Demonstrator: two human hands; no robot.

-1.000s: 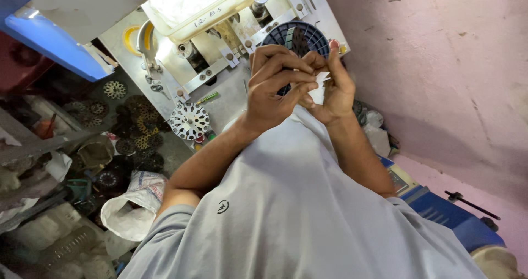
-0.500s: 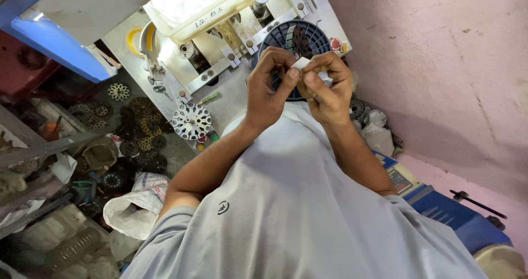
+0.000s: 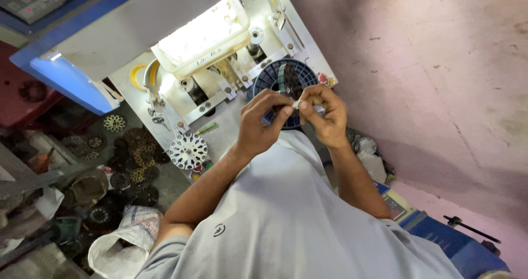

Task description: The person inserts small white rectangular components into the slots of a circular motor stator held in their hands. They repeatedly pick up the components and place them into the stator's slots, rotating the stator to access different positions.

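The left hand [image 3: 263,126] and right hand [image 3: 325,115] are pinched on a small pale strip [image 3: 306,105], held lengthwise between them. A round dark blue spool [image 3: 275,76] is seen behind.

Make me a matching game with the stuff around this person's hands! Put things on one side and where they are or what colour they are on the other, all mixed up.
Things:
1. round spool
2. slotted metal disc
3. small white piece
4. white sack

Descriptions:
A. pinched between the left hand and right hand
B. dark blue, just behind the hands
C. on the floor, crumpled, at the lower left
D. silvery white, flat on the machine's pale panel, left of the hands

Pairs: 1-B, 2-D, 3-A, 4-C
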